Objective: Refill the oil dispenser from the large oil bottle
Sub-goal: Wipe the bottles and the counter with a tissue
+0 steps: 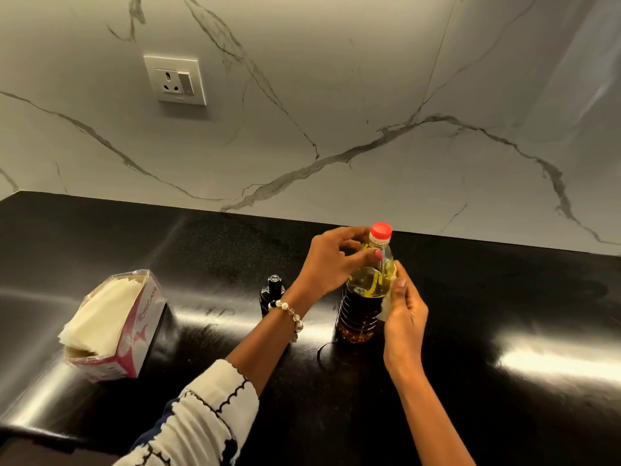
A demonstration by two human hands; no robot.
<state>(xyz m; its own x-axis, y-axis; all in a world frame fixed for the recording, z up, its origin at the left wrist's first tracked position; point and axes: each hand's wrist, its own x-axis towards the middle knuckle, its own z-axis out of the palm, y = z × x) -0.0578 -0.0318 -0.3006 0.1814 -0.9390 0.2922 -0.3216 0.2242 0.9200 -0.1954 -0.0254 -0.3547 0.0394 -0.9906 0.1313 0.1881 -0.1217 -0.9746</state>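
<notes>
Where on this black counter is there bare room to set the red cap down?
Bare room: right of the large oil bottle, and between the tissue box and dark dispenser. Crowded between dispenser and bottle, where the left hand reaches.

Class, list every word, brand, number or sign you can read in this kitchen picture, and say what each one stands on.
"ORIGAMI": on the pink and white tissue box left on the black countertop.
Print on the white neck band of the red-capped clear plastic oil bottle: too small and blurred to read.
Small dark oil dispenser bottle: no readable text.
White wall socket: no text.
</notes>
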